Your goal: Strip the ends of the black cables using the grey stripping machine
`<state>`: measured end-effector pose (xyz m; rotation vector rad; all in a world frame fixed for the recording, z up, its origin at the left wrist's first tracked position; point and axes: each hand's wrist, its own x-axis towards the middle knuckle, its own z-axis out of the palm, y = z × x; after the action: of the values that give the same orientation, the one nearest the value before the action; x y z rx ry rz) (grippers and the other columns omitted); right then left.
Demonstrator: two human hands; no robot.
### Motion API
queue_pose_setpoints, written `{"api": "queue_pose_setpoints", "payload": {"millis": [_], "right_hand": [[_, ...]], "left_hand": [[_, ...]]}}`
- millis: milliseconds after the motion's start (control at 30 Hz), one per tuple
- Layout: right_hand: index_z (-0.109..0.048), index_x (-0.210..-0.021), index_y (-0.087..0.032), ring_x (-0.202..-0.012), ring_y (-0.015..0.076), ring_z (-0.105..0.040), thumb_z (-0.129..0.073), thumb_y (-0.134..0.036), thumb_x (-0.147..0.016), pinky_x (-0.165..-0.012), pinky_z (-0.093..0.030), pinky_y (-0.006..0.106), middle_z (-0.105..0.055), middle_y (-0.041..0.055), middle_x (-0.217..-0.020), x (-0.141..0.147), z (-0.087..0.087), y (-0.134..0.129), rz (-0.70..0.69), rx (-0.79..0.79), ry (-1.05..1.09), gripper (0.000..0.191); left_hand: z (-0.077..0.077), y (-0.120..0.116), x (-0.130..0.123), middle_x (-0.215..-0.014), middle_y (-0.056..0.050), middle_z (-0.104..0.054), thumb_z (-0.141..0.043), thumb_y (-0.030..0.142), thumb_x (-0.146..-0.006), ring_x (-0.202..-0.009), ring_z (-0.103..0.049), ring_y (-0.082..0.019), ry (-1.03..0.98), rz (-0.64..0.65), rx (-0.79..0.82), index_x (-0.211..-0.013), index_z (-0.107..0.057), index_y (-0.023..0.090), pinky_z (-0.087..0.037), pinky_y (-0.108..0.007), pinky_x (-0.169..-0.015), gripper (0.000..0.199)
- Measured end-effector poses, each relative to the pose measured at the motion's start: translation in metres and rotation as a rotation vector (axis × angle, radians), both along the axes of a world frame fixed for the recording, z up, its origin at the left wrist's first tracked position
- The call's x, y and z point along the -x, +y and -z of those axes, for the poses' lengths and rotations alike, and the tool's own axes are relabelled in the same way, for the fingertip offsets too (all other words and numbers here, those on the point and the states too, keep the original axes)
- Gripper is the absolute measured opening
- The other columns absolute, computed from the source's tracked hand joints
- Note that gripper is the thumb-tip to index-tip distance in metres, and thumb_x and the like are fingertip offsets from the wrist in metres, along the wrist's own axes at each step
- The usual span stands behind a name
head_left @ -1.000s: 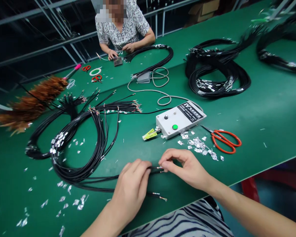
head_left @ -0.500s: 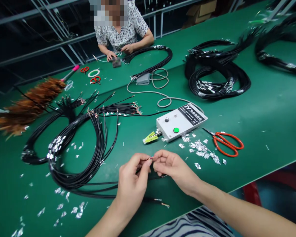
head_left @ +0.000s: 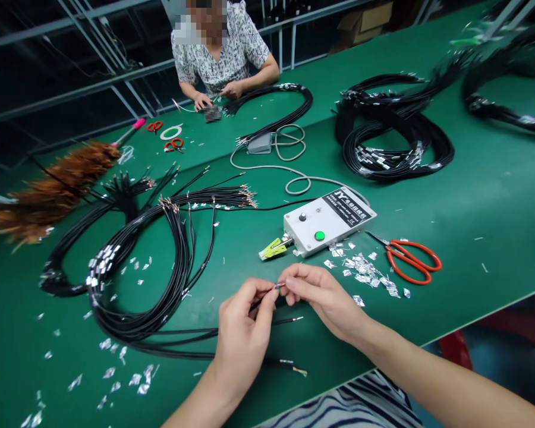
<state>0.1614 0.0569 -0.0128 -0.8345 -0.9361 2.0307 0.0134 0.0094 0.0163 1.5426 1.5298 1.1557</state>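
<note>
Between thumb and forefinger, my left hand (head_left: 245, 324) pinches a black cable (head_left: 256, 304) close to its stripped end. Thin coloured wires (head_left: 278, 286) stick out there, and my right hand (head_left: 321, 297) is closed on their tips. Two more cable ends lie under and beside my left hand, one with bare strands (head_left: 299, 371) near the table's front edge. To the left is a large coil of black cables (head_left: 181, 285) with silvery foil bands. Just beyond my hands stands a white box (head_left: 325, 220) with a green button, a knob and a yellow clip (head_left: 274, 248).
Red-handled scissors (head_left: 412, 261) and foil scraps (head_left: 368, 270) lie right of the box. More cable coils (head_left: 396, 160) sit at the back right. A brown feather duster (head_left: 57, 181) lies at the left. Across the green table (head_left: 481, 238), a person (head_left: 223, 59) works on a cable.
My right hand has shifted its fingers onto the wire tips, thumb now pressed over them. More of the coloured wires shows between my hands. The view has moved slightly.
</note>
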Motion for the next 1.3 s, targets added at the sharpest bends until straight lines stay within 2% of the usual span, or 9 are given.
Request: {"api": "queue_pose_setpoints", "payload": {"millis": [200,433,733,833,967,1033,1133,1200,1300], "right_hand": [[-0.070,-0.079,-0.017,-0.062,0.0101,-0.053,-0.078,-0.043,-0.075,-0.063,-0.043,0.023,-0.063,-0.0006,-0.069,-0.002,0.003,-0.003,-0.002,0.003,-0.015,0.028],[-0.070,-0.082,-0.018,-0.066,0.0137,-0.058,-0.072,-0.034,-0.078,-0.062,-0.048,0.026,-0.067,0.0024,-0.073,-0.005,0.000,-0.008,0.110,-0.304,-0.273,0.016],[-0.072,-0.089,-0.019,-0.068,0.0151,-0.062,-0.068,-0.030,-0.083,-0.063,-0.053,0.027,-0.069,0.0031,-0.076,-0.007,-0.001,-0.009,0.207,-0.476,-0.387,0.014],[-0.073,-0.098,-0.020,-0.070,0.0148,-0.064,-0.064,-0.021,-0.087,-0.063,-0.053,0.026,-0.070,0.0034,-0.081,-0.007,-0.001,-0.013,0.287,-0.694,-0.439,0.014],[-0.071,-0.111,-0.022,-0.072,0.0156,-0.067,-0.058,-0.010,-0.091,-0.062,-0.048,0.029,-0.073,0.0046,-0.086,-0.011,0.004,-0.020,0.370,-1.216,-0.660,0.028],[-0.070,-0.115,-0.024,-0.071,0.0155,-0.068,-0.058,-0.008,-0.091,-0.060,-0.044,0.029,-0.075,0.0040,-0.088,-0.014,0.006,-0.021,0.360,-1.381,-0.782,0.032],[-0.071,-0.109,-0.024,-0.075,0.0170,-0.069,-0.059,-0.013,-0.091,-0.064,-0.047,0.031,-0.075,0.0044,-0.090,-0.016,0.006,-0.018,0.390,-1.290,-0.784,0.024],[-0.072,-0.100,-0.023,-0.071,0.0172,-0.067,-0.061,-0.019,-0.090,-0.066,-0.050,0.032,-0.073,0.0048,-0.087,-0.016,0.005,-0.014,0.407,-1.064,-0.689,0.015],[-0.071,-0.090,-0.020,-0.065,0.0155,-0.064,-0.065,-0.027,-0.086,-0.061,-0.052,0.029,-0.071,0.0046,-0.083,-0.013,0.003,-0.008,0.315,-0.677,-0.531,0.010]], "left_hand": [[0.004,-0.004,0.002,-0.070,0.003,-0.067,-0.058,0.010,-0.089,-0.061,-0.062,-0.009,0.158,0.012,-0.093,-0.081,-0.063,0.018,-0.049,-0.015,-0.057,0.012],[0.005,-0.004,-0.001,-0.073,0.000,-0.068,-0.055,0.007,-0.089,-0.064,-0.064,-0.012,0.375,0.005,-0.293,-0.085,-0.062,0.018,-0.050,-0.021,-0.063,0.013],[0.001,-0.006,0.004,-0.074,0.000,-0.066,-0.055,0.014,-0.090,-0.065,-0.061,-0.011,0.169,0.030,-0.054,-0.084,-0.064,0.018,-0.048,-0.019,-0.058,0.012],[0.004,-0.006,0.004,-0.072,0.000,-0.066,-0.057,0.016,-0.089,-0.064,-0.062,-0.012,0.115,0.010,0.003,-0.080,-0.064,0.018,-0.049,-0.020,-0.058,0.012],[0.007,-0.005,0.002,-0.063,0.002,-0.062,-0.059,0.019,-0.087,-0.055,-0.059,-0.011,0.028,-0.046,0.043,-0.079,-0.065,0.018,-0.048,-0.021,-0.053,0.011],[0.007,-0.005,0.001,-0.060,0.003,-0.059,-0.060,0.021,-0.087,-0.052,-0.057,-0.011,-0.002,-0.067,0.055,-0.079,-0.066,0.018,-0.049,-0.021,-0.051,0.010],[0.006,-0.004,0.000,-0.059,0.003,-0.059,-0.060,0.021,-0.086,-0.051,-0.057,-0.011,-0.011,-0.076,0.056,-0.078,-0.066,0.018,-0.049,-0.021,-0.051,0.010],[0.005,-0.004,-0.001,-0.057,0.003,-0.059,-0.061,0.021,-0.085,-0.050,-0.057,-0.011,-0.009,-0.085,0.044,-0.077,-0.066,0.018,-0.050,-0.021,-0.051,0.009],[0.005,-0.004,-0.001,-0.057,0.003,-0.060,-0.062,0.020,-0.084,-0.050,-0.058,-0.010,-0.008,-0.089,0.029,-0.077,-0.067,0.018,-0.050,-0.020,-0.051,0.009]]}}
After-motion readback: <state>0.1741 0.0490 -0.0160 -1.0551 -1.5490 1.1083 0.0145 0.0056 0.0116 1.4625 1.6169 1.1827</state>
